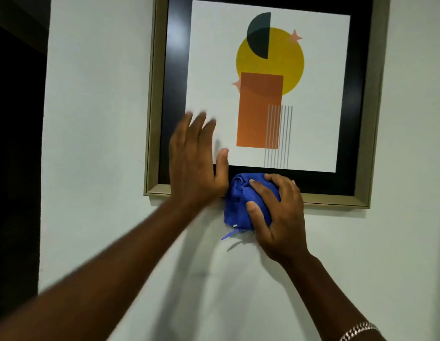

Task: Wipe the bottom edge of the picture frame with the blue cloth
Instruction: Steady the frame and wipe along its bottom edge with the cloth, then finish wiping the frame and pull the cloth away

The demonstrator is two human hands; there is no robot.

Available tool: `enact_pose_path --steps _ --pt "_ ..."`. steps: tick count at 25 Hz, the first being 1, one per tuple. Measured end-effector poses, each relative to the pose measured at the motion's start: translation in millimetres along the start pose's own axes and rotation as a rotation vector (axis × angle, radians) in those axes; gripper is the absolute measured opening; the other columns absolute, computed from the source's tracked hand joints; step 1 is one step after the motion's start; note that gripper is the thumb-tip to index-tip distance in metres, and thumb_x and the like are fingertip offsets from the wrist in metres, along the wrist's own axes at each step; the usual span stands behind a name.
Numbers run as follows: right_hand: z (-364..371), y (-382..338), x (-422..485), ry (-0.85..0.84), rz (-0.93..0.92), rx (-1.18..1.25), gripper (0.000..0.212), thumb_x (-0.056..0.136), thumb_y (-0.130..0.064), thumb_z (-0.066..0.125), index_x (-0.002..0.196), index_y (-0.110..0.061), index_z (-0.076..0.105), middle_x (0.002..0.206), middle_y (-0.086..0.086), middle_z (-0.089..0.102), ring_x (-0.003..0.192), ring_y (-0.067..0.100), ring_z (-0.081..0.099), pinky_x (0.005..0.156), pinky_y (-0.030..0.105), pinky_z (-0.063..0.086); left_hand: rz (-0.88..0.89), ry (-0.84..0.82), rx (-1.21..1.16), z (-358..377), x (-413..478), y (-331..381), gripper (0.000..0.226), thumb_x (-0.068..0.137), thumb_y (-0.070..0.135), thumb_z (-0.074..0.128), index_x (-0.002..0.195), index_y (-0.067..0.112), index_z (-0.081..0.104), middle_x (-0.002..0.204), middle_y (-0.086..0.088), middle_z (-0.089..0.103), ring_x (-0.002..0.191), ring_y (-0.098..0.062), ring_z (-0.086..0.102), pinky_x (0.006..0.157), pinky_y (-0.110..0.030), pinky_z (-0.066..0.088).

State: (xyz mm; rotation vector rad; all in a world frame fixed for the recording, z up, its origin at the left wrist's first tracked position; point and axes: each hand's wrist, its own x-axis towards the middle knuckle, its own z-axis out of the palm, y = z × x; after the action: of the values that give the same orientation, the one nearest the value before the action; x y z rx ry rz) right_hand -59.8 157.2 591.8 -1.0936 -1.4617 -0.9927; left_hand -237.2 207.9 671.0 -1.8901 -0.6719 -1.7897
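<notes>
Fingers (pixel 199 126) of the left hand (pixel 194 166) are spreading flat over the lower left part of the picture frame (pixel 366 143), holding nothing. Beside it, the right hand (pixel 278 215) is curling around the bunched blue cloth (pixel 241 205), pressing it against the frame's bottom edge and the wall (pixel 91 143) below.

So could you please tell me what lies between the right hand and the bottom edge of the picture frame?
In the head view, the bunched blue cloth lies between the right hand and the picture frame, covering that stretch of its bottom edge.
</notes>
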Motion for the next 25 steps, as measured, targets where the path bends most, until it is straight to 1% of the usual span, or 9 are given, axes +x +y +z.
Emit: enact_pose_path --steps 2,4,6,9,12,15,19,22,25 --pt "-11.6 6.6 -1.1 -0.095 -0.007 0.098 0.045 0.096 -0.031 0.039 0.135 -0.015 0.053 0.142 0.009 0.051 0.136 0.022 0.04 0.112 0.055 0.036 -0.256 0.183 -0.281 1.4 -63.7 36.4 0.03 0.088 0.025 0.055 0.113 0.009 0.057 0.112 -0.008 0.06 0.106 -0.022 0.055 0.091 -0.033 0.045" --pt "-21.2 12.4 -1.2 -0.164 0.006 0.161 0.047 0.094 -0.021 0.044 0.139 -0.012 0.047 0.146 0.007 0.05 0.141 0.02 0.037 0.115 0.054 0.037 -0.529 0.173 -0.506 3.7 -94.6 69.1 0.018 0.09 0.023 0.064 0.102 0.014 0.055 0.096 0.002 0.059 0.086 -0.011 0.057 0.077 -0.028 0.05" --pt "-25.8 14.4 -2.1 -0.181 -0.002 0.183 0.048 0.094 -0.017 0.053 0.141 -0.009 0.046 0.147 0.008 0.05 0.143 0.02 0.036 0.115 0.052 0.039 -0.717 0.103 -0.634 10.3 -93.0 86.0 0.025 0.087 0.025 0.072 0.103 0.018 0.053 0.094 0.005 0.061 0.084 -0.007 0.06 0.073 -0.024 0.053" --pt "-32.7 12.6 -8.2 -0.142 0.015 0.167 0.054 0.092 -0.014 0.064 0.14 -0.003 0.045 0.147 0.015 0.048 0.142 0.029 0.039 0.116 0.049 0.038 -0.839 -0.003 -0.62 14.4 -77.1 101.2 0.04 0.081 0.021 0.078 0.111 0.015 0.051 0.102 0.001 0.061 0.085 -0.014 0.061 0.072 -0.015 0.053" --pt "-46.8 7.6 -22.7 0.019 0.232 0.227 0.063 0.084 -0.02 0.075 0.138 -0.004 0.046 0.144 0.015 0.049 0.135 0.026 0.044 0.111 0.036 0.04 -0.92 0.0 -0.662 13.4 -79.6 114.3 0.033 0.082 0.012 0.076 0.107 0.015 0.055 0.092 0.003 0.061 0.072 -0.007 0.059 0.059 -0.002 0.05" --pt "-69.2 3.1 -48.9 0.142 0.473 0.463 0.069 0.081 -0.026 0.078 0.139 -0.011 0.043 0.139 0.0 0.052 0.126 0.005 0.051 0.102 0.023 0.048 -0.922 -0.018 -0.845 8.5 -98.7 131.4 0.03 0.082 0.007 0.074 0.099 0.022 0.055 0.089 0.005 0.064 0.07 -0.004 0.066 0.059 -0.006 0.054" --pt "-104.0 17.8 -124.2 0.06 0.822 0.785 0.065 0.082 -0.019 0.076 0.138 -0.022 0.043 0.126 -0.011 0.062 0.113 0.007 0.065 0.083 0.02 0.058 -0.955 -0.181 -0.947 14.7 -163.6 165.8 0.033 0.083 -0.001 0.071 0.09 0.028 0.057 0.084 0.003 0.067 0.066 0.003 0.066 0.058 -0.009 0.055" --pt "-120.4 29.5 -207.7 0.008 1.021 0.674 0.061 0.084 -0.015 0.074 0.138 -0.015 0.045 0.126 -0.009 0.06 0.112 0.003 0.064 0.083 0.015 0.057 -1.1 -0.309 -0.875 32.1 -243.4 197.6 0.028 0.083 0.0 0.072 0.092 0.022 0.057 0.079 0.006 0.065 0.064 -0.001 0.066 0.058 -0.008 0.054" --pt "-131.2 48.0 -319.4 -0.172 1.238 0.53 0.057 0.088 -0.01 0.069 0.14 -0.015 0.044 0.136 -0.004 0.056 0.116 0.002 0.058 0.09 0.015 0.053 -1.285 -0.524 -0.704 58.7 -355.5 232.6 0.028 0.082 0.005 0.074 0.095 0.02 0.054 0.073 0.007 0.059 0.064 -0.007 0.058 0.055 -0.007 0.051"
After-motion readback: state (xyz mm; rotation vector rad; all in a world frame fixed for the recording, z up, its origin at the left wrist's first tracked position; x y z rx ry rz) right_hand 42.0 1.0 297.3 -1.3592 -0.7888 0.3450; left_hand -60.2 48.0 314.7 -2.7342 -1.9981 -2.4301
